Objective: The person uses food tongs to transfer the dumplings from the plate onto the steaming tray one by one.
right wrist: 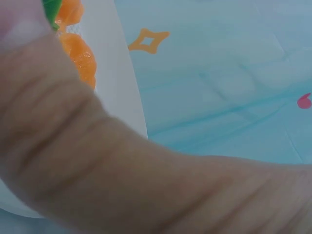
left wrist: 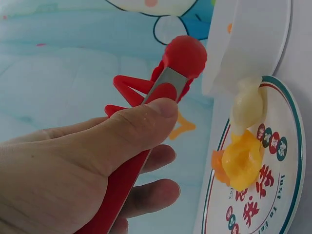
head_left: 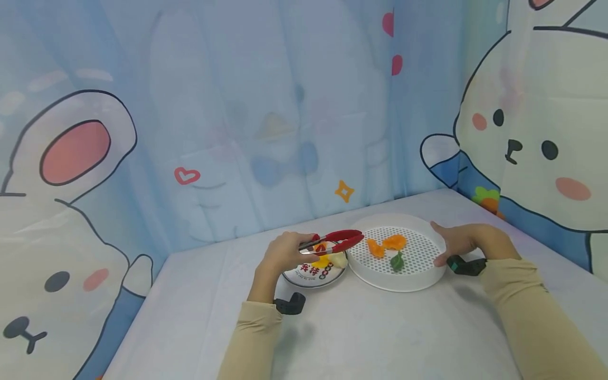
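My left hand [head_left: 286, 252] grips a pair of metal tongs with red tips [head_left: 350, 243] and a red handle, thumb pressed along one arm in the left wrist view. Nothing shows between the tips, which hang over the gap between plate and basket. My right hand [head_left: 461, 240] holds the right side of a round white perforated steamer basket [head_left: 380, 281]. Inside lie two orange dumpling-shaped pieces [head_left: 394, 242] and one green piece [head_left: 397, 262]. Below the left hand, a printed plate [head_left: 304, 279] bears a yellow dumpling-shaped piece [left wrist: 242, 158], a cream one [left wrist: 247, 109] and an orange one [left wrist: 219, 168].
Plate and basket stand side by side on a white-covered table [head_left: 375, 332]. Behind the table hangs a light blue curtain [head_left: 266, 105] with cartoon prints. Dark camera mounts [head_left: 291, 304] sit on both wrists.
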